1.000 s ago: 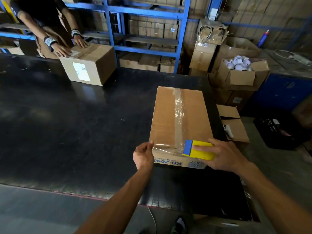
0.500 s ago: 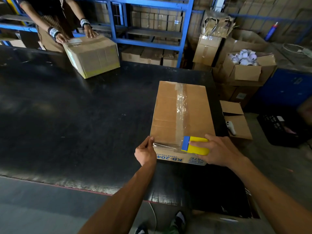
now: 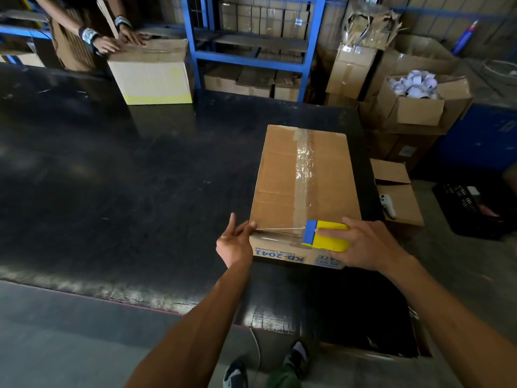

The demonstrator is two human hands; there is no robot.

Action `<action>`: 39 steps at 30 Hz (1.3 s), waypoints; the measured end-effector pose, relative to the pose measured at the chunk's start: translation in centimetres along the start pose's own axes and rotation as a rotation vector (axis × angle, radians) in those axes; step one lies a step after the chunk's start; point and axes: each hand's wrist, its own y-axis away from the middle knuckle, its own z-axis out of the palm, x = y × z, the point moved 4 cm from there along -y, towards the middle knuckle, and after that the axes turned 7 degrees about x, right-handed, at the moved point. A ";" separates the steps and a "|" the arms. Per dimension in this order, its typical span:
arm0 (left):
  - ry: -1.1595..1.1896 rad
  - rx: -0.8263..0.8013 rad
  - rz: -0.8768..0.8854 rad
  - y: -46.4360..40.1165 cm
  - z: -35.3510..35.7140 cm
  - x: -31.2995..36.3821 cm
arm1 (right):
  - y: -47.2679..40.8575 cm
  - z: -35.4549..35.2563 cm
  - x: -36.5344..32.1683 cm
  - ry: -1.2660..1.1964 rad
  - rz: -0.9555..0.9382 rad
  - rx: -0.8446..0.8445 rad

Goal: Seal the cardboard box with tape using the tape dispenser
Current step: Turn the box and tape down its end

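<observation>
Wide black table [image 3: 112,169], glossy. Near its right edge, close to the near right corner: long cardboard box [image 3: 282,175], clear tape [image 3: 305,163] down the middle of its top. Right hand [image 3: 366,245] wrapped around yellow-and-blue tape dispenser [image 3: 327,236] at the box's near top edge. Left hand [image 3: 235,242] at the near left corner, thumb and fingertips pinching the tape strip's end; one finger raised.

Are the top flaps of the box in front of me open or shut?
Shut. The cardboard box has flat flaps, with clear tape along its centre seam.
</observation>
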 end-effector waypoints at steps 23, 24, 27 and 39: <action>-1.226 -1.123 1.691 -4.1 5.9 0.7 | 0.1 -0.4 -0.7 -0.007 0.010 0.024; -1.224 -1.127 1.669 -4.0 5.8 0.9 | 0.2 -0.3 -0.7 -0.009 0.005 0.028; -1.218 -1.126 1.554 -3.9 5.6 1.1 | 0.2 -0.2 -0.7 -0.013 -0.014 0.042; -1.249 -1.054 1.635 -3.9 5.9 0.9 | 1.0 -0.8 0.5 0.020 -0.047 0.087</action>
